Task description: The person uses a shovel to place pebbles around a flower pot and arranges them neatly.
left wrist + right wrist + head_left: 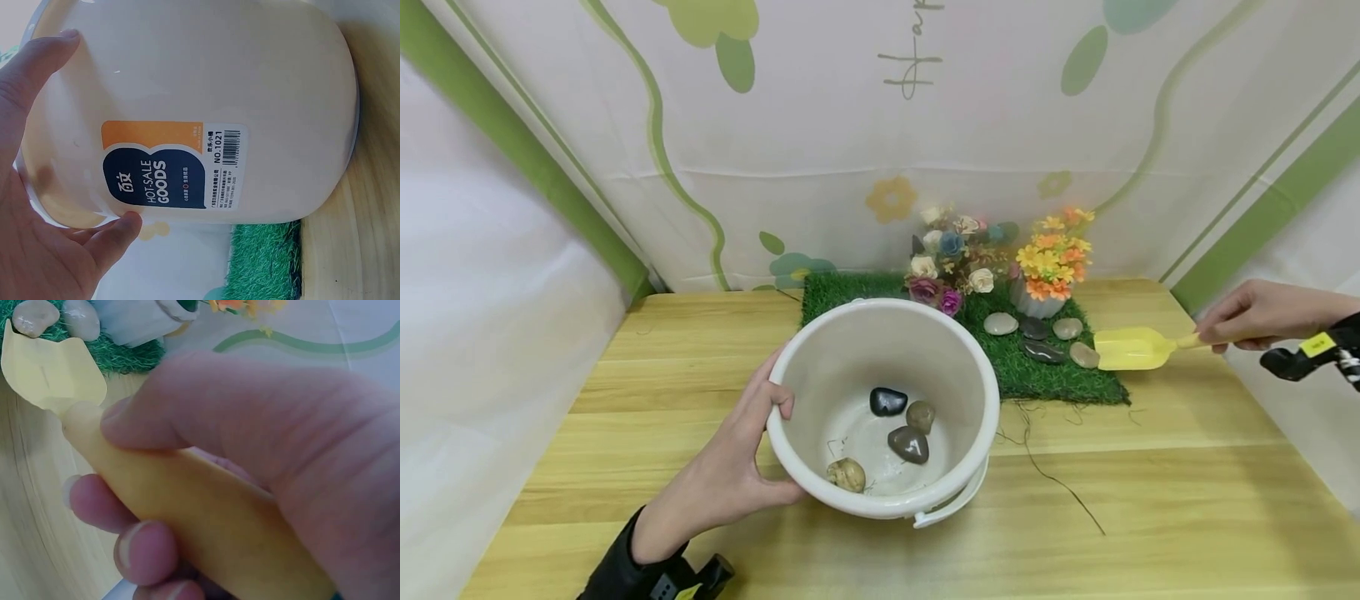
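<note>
A white plastic bucket [880,312] stands on the table with several stones inside, among them a black stone [888,402] and a tan one [846,475]. My left hand [737,454] grips its left rim, thumb and fingers on either side in the head view. The bucket's label [169,165] shows in the left wrist view. Far right, my right hand [1262,315] holds the handle of a yellow toy shovel [1131,348]. The shovel's front edge meets a beige stone [1083,355] at the edge of the turf mat; in the right wrist view the blade [53,369] looks bare.
On the green turf mat [1075,387] lie several more pebbles, with a pale stone [1001,323] among them. Behind stand an orange-yellow flower pot [1037,304] and mixed artificial flowers [951,258]. Loose dark threads [1060,483] lie on the wooden table [1187,500]. A printed cloth [820,125] hangs behind.
</note>
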### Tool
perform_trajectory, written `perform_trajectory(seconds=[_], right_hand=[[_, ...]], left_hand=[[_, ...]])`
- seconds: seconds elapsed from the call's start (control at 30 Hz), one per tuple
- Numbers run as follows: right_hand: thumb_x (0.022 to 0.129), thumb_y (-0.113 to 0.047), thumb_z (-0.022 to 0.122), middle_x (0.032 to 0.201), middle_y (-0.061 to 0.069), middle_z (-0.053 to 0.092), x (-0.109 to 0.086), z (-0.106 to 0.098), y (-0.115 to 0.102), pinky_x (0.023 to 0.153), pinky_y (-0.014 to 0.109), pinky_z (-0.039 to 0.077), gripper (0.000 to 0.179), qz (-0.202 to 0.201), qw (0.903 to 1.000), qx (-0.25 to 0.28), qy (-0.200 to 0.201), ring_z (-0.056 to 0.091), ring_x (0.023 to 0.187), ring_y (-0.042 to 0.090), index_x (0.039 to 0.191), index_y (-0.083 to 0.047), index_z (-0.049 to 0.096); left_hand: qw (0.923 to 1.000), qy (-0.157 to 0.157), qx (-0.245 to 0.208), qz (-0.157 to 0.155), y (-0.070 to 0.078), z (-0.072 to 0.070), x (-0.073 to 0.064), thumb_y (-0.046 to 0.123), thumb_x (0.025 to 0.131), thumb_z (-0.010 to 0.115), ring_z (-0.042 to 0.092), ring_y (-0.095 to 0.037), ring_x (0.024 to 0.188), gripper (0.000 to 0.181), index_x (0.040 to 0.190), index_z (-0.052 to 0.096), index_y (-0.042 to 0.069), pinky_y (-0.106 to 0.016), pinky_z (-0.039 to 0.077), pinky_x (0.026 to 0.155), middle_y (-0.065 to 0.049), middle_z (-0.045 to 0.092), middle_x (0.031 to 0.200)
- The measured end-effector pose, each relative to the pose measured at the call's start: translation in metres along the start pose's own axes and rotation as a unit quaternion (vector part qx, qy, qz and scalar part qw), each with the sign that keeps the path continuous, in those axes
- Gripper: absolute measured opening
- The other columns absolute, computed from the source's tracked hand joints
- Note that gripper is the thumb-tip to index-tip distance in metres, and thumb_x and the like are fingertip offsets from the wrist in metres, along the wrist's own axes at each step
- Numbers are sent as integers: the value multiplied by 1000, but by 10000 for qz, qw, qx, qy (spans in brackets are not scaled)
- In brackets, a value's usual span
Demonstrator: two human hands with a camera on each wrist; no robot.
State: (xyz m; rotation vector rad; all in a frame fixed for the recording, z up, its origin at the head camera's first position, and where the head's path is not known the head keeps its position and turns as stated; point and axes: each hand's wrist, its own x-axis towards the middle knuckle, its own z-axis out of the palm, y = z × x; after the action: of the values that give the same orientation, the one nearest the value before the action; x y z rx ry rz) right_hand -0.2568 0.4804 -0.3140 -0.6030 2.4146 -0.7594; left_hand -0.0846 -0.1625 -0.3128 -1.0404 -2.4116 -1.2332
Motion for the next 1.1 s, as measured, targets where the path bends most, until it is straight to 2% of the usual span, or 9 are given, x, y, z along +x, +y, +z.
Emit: perform_trajectory(seconds=[0.3,0.47,0.6,0.73,0.83,1.0,1.1], right_hand=[[95,-5,46,74,5,62,-10,-3,1,38,30,39,23,-212,9997,79,10,43,44,17,99,-6,68],[95,-11,47,73,6,60,-14,-4,-1,41,32,41,21,116,9996,-8,263,45,46,19,100,-7,67],[95,-17,50,71,8,58,-16,2,-14,45,32,41,20,346,9967,-205,707,46,49,20,101,-8,67],[94,-22,51,71,6,58,-16,19,-28,47,32,41,21,449,9912,-356,1193,46,49,21,103,-9,65],[94,-23,51,68,5,57,-15,33,-37,46,32,41,21,438,9882,-375,1419,46,48,21,104,-10,65],[95,-25,51,74,5,61,-11,67,-56,52,32,47,27,411,9846,-47,1697,52,55,22,112,-6,59],[95,-24,50,78,5,62,-2,94,-72,55,32,50,30,282,9824,196,1837,55,60,22,116,-3,55]], left_hand=[[10000,1,26,16,0,0,1,8,53,79,26,-40,128,60,91,32,8,-51,43,82,-24,16,147],[10000,-7,24,-5,0,-1,0,8,52,78,27,-40,128,60,91,32,9,-50,44,82,-23,16,147],[10000,0,20,32,0,0,0,8,53,79,26,-40,128,60,91,32,8,-51,44,82,-24,15,147],[10000,11,-3,92,-1,1,1,8,53,79,26,-41,128,60,90,33,8,-51,44,81,-25,16,146],[10000,-12,-11,13,0,1,1,8,53,79,25,-41,128,60,91,32,9,-51,44,82,-24,15,147],[9997,-80,-2,-236,1,0,0,8,53,78,25,-38,129,60,91,31,10,-50,44,82,-22,13,148],[9997,-86,-13,-235,1,0,0,8,54,78,25,-37,129,59,91,32,10,-49,44,82,-22,13,148]])
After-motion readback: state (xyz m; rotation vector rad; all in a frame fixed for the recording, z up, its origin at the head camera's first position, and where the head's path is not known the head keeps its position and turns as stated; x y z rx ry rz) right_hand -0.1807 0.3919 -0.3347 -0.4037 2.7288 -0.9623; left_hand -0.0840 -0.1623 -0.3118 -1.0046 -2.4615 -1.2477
